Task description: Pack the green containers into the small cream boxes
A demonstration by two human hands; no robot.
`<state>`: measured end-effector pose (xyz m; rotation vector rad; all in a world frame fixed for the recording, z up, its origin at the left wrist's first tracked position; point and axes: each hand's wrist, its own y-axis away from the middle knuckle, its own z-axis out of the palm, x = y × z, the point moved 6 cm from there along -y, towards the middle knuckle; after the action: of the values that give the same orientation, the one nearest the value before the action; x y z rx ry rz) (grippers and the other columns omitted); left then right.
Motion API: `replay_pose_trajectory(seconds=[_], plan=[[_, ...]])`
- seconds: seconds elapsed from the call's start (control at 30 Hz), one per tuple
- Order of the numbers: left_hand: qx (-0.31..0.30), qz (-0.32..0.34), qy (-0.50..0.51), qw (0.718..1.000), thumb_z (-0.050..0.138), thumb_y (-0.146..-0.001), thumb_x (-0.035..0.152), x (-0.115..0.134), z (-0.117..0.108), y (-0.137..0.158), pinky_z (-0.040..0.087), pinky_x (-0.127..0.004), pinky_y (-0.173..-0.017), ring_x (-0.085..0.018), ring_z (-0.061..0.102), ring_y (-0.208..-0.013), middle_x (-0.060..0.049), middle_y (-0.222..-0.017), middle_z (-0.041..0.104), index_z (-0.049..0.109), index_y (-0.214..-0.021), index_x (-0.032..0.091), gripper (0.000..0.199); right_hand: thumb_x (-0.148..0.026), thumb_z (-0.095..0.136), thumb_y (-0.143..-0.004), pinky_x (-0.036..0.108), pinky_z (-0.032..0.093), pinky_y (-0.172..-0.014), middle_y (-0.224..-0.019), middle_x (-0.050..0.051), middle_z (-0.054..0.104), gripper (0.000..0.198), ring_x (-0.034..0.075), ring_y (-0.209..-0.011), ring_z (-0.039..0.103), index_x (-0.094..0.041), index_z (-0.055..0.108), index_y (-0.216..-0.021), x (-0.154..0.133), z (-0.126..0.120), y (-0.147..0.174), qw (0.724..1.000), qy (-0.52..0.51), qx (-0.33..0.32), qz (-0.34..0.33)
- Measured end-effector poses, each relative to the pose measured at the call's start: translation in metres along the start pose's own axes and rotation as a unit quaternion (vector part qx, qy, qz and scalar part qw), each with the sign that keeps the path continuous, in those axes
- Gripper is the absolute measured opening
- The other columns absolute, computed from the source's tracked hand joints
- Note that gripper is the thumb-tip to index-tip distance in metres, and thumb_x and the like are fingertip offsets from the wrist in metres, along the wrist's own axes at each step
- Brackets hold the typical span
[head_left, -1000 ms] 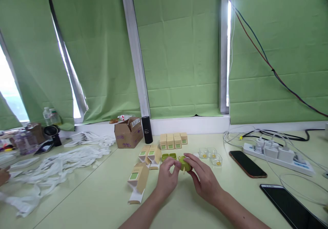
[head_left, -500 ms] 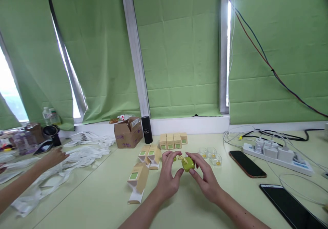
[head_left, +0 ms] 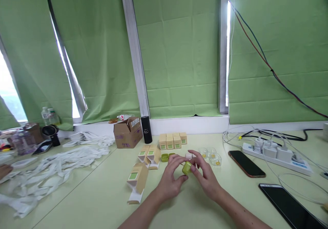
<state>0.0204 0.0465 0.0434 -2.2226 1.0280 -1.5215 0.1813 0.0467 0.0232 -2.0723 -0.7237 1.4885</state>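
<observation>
A small rounded yellow-green case (head_left: 187,168) is held above the table between my hands. My right hand (head_left: 206,176) has its thumb and fingers closed on the case's right side. From the left, my left hand (head_left: 172,177) curls toward it, index finger along the top edge and thumb just below. Beyond my left fingers stands an open green case (head_left: 164,157), with another green piece partly hidden beside it. A small whitish piece (head_left: 189,156) shows behind my fingers. Clear plastic cups (head_left: 216,159) with yellow centres stand beyond my right hand.
Beige boxes (head_left: 169,142) stand in a row at the back; others (head_left: 138,177) lie with flaps open at left. A cardboard box (head_left: 128,133) and black bottle (head_left: 146,130) stand behind. Phones (head_left: 246,164) and a power strip (head_left: 278,157) are right; white straps (head_left: 64,167) left.
My left fingers have come over to the green case, which has tilted slightly. The open green case behind is now more visible. The co-worker's arm at left has drawn back toward the edge.
</observation>
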Motion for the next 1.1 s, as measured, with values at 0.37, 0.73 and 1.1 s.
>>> replay_pose_trajectory(seconds=[0.37,0.73,1.1], plan=[[0.142,-0.122,0.266,0.946,0.090,-0.069,0.042,-0.058,-0.020,-0.010,0.050,-0.044,-0.103,-0.031,0.067,-0.114,-0.015,-0.125,0.072,0.069,-0.125,0.015,0.065,-0.010,0.055,-0.087,0.042,0.049,-0.084,-0.117,0.011,0.067,0.042,0.031,-0.103,0.061,-0.025,0.066,-0.123,0.038,-0.003,-0.008,0.930,0.366,0.008,-0.024],[0.148,-0.133,0.278,0.940,0.092,-0.066,0.044,-0.057,-0.013,-0.008,0.053,-0.040,-0.094,-0.028,0.072,-0.105,-0.016,-0.118,0.076,0.066,-0.128,0.016,0.073,-0.009,0.064,-0.086,0.038,0.042,-0.079,-0.112,0.011,0.065,0.034,0.030,-0.101,0.058,-0.031,0.071,-0.111,0.048,0.006,-0.008,0.885,0.466,-0.014,0.005],[0.147,-0.156,0.255,0.943,0.089,-0.068,0.053,-0.053,-0.015,-0.009,0.054,-0.039,-0.093,-0.029,0.071,-0.105,-0.016,-0.119,0.075,0.071,-0.121,0.016,0.067,-0.046,0.070,-0.085,0.038,0.048,-0.078,-0.095,0.009,0.071,0.031,0.027,-0.090,0.062,-0.019,0.073,-0.100,0.064,-0.005,-0.011,0.979,-0.073,0.108,0.154]])
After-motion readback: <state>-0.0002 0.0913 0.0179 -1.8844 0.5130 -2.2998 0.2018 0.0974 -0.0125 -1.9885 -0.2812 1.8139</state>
